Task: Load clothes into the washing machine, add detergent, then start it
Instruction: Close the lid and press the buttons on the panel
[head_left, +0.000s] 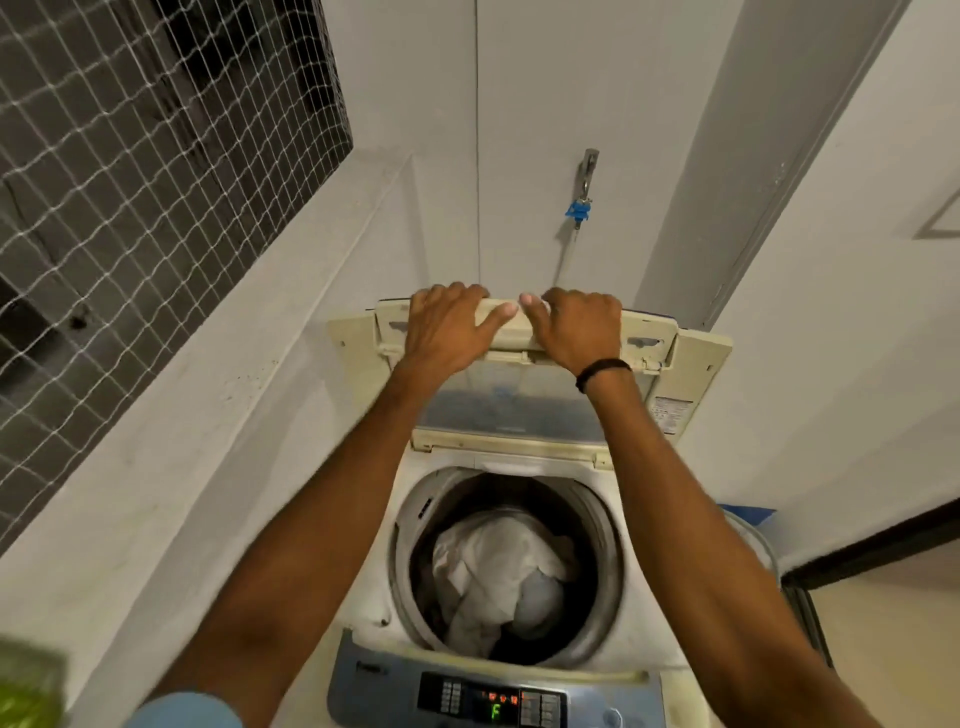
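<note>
Washing machine (382, 592) open, top-loading; folding lid (511, 410) stands raised at 12 o'clock, hinged part doubled over.

Left hand (445, 327) and right hand (583, 328) side by side on the lid's upper edge; each grip is closed on that edge, fingers curled over the far side, thumbs lying on the near face, thumb tips almost touching at centre; right wrist carries a dark band.

Clothes (498, 566), a pale crumpled bundle, lie inside the drum (609, 545), at 6 o'clock from both hands and well apart from them; no hand touches the load.

Control panel (498, 705) at the near rim is lit, a green "F" showing; detergent not visible, cannot tell if added.

Judgement: step in hand is working the lid, likely lowering it over the loaded drum. To do it well: keep both grips even so the fold does not twist; guide it down instead of dropping it; clear fingers from the fold seam before it flattens; check no cloth rides over the drum rim.

Tap (588, 169) on the wall at 12; netted window (156, 171) at 10.
</note>
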